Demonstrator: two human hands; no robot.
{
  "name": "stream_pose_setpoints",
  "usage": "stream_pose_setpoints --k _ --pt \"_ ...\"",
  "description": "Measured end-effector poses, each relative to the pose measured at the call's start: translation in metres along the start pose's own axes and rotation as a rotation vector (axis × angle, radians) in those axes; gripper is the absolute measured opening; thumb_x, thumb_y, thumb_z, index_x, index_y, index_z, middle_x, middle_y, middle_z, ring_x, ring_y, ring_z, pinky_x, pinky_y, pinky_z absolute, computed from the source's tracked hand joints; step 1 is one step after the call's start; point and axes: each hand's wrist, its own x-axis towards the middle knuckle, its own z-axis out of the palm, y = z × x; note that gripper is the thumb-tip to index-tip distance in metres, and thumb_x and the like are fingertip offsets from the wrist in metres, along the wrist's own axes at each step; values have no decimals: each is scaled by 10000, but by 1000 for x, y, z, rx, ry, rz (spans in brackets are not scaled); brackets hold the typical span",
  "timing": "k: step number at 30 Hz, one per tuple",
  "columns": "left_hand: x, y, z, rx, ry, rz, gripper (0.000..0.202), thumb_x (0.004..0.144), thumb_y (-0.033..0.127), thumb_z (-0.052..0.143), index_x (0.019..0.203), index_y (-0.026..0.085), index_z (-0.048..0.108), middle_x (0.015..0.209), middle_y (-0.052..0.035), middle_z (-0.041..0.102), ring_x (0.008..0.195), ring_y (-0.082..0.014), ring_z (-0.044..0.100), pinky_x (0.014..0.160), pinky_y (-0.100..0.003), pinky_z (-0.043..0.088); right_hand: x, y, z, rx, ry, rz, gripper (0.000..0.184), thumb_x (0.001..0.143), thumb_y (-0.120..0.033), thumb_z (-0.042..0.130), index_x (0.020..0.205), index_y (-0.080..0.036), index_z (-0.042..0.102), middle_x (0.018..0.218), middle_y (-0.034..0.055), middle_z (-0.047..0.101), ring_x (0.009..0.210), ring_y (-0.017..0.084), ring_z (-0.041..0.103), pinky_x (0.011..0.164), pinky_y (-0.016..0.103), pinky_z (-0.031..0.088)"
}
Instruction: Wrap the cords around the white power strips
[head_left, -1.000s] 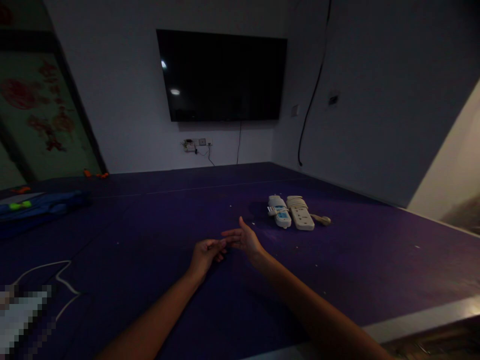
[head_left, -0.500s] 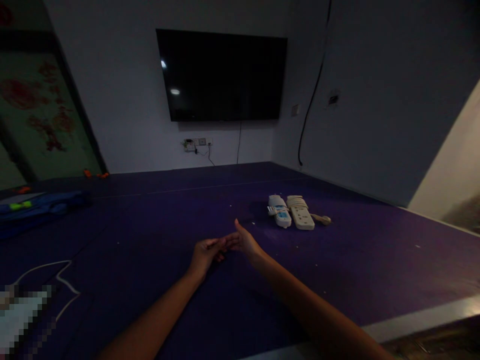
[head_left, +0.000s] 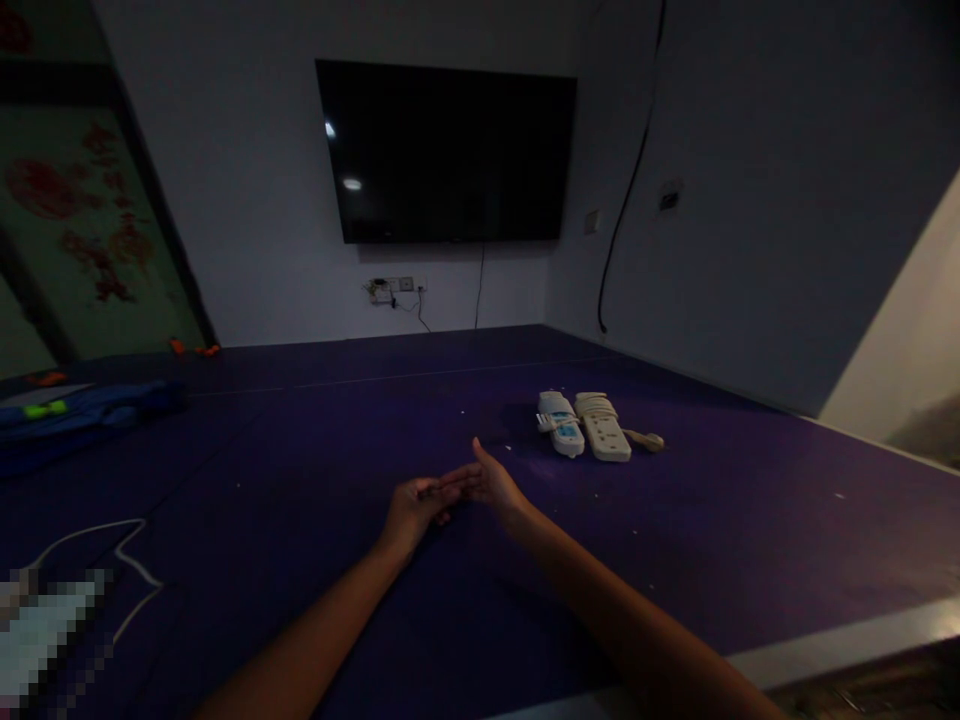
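Both my arms reach forward over a dark purple mat (head_left: pixel 285 470). My left hand (head_left: pixel 411 510) lies palm up with its fingers loosely curled and nothing visible in it. My right hand (head_left: pixel 491 483) is beside it, thumb raised and fingers stretched toward the left hand's fingertips, which they touch. Beyond my right hand, a short way off, two white power strips (head_left: pixel 585 425) lie side by side on the mat, with a plug (head_left: pixel 649 438) at their right.
A black TV (head_left: pixel 448 150) hangs on the far wall above a wall socket (head_left: pixel 394 288). A black cable (head_left: pixel 626 190) runs down the right wall. A blue object (head_left: pixel 82 410) lies at far left, a white cord (head_left: pixel 112 545) near left.
My right hand has drawn slightly closer to my left, its fingers now meeting the left fingertips. The view has shifted a little.
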Motion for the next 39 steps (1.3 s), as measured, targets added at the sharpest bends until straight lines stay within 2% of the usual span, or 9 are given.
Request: stream_pose_setpoints --k 5,10,26,29,32,35,39 --pt "2 -4 -1 32 -6 27 415 551 528 766 619 130 669 552 -37 632 456 -108 510 482 -232 377 1 3 0 -23 15 3 758 877 -683 243 688 -137 734 610 91 654 671 191 602 785 335 406" --pt "2 -4 -2 41 5 17 405 566 513 759 654 126 681 603 -55 658 469 -115 527 489 -237 387 2 4 -1 -24 21 7 761 847 -717 270 724 -132 742 640 93 662 693 196 607 788 337 398" --pt "1 -2 0 6 14 5 403 539 491 785 660 123 674 575 -31 633 466 -104 517 487 -230 392 0 3 1 -26 20 0 751 858 -704 273 716 -129 734 635 103 663 720 204 621 797 343 414" --pt "-1 0 0 0 -2 14 439 538 523 778 709 128 690 589 -30 639 475 -111 527 489 -234 403 1 4 1 -15 32 0 735 869 -687 275 634 -144 710 611 96 653 690 198 616 787 339 426" --pt "-1 0 -1 17 -10 27 475 560 601 730 665 140 681 551 -23 619 467 -116 523 482 -236 403 4 7 1 -23 39 19 710 868 -681 296 575 -161 680 600 87 643 677 196 613 772 336 429" --pt "0 -2 -1 40 -12 31 499 559 640 706 601 146 656 521 -22 603 455 -117 513 477 -236 397 5 8 1 -41 39 34 701 845 -707 321 576 -164 674 605 90 642 692 203 611 778 348 422" --pt "1 -4 -1 41 -11 27 506 559 645 702 607 144 656 529 -25 608 460 -119 514 476 -235 391 3 8 1 -43 49 26 707 836 -717 326 584 -159 679 605 89 643 687 199 608 777 348 417"
